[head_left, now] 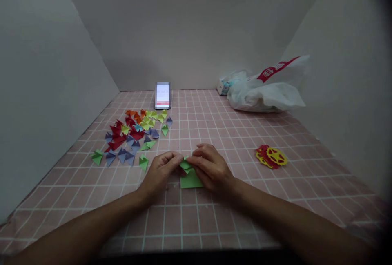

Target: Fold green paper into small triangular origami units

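From where I stood, the left hand (162,169) and right hand (214,169) were both pinched on a green fold (186,165) at the near middle of the table (196,220), with a green sheet (190,181) beside the right fingers. Colored folded papers (136,134) lay to the left, a lit phone (163,93) stood beyond them, and flat discs (272,157) lay right, nearer than the white bag (263,95).

Left fingers (175,160) and right fingers (199,161) hold folded green paper (185,166) near a green sheet (190,181).

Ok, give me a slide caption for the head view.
Left hand and right hand hold a folded green paper near a green sheet, with colourful folded pieces spread to the left.
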### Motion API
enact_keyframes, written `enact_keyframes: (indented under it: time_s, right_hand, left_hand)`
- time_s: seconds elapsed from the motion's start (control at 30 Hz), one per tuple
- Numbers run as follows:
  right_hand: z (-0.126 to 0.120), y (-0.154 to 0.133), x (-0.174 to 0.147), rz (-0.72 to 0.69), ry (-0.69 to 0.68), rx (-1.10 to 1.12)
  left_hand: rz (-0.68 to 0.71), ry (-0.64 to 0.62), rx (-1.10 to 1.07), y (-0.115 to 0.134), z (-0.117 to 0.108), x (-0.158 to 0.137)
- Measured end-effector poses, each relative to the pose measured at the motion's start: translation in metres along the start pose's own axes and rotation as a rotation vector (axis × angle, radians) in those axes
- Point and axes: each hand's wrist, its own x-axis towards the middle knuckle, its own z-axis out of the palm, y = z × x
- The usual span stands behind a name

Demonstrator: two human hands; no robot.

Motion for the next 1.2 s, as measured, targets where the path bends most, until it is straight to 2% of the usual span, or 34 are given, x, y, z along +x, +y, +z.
enact_keyframes:
  time_s: [0.1, 0.17, 0.4, 0.57, 0.93, 1.2]
  right_hand:
    - [0.0, 0.0, 0.0, 0.001, 0.002, 0.047]
    - [-0.001, 0.001, 0.0, 0.058, -0.001, 0.149]
    - [-0.003, 0.007, 0.003, 0.576, -0.002, 0.524]
    - [-0.001, 0.01, 0.004, 0.738, -0.073, 0.7]
    - [0.001, 0.014, 0.003, 0.718, -0.129, 0.755]
    - [-0.003, 0.011, 0.006, 0.536, -0.167, 0.531]
  left_hand:
    - [0.003, 0.003, 0.014, 0.001, 0.0, 0.0]
    - [0.007, 0.012, 0.025, 0.002, 0.0, 0.0]
    - [0.054, 0.043, 0.123, 0.006, 0.0, 0.001]
    - [0.081, 0.032, 0.158, 0.005, 0.001, 0.0]
    - [0.115, 0.043, 0.222, 0.006, 0.002, 0.0]
    - [0.077, 0.035, 0.197, 0.004, 0.002, 0.0]
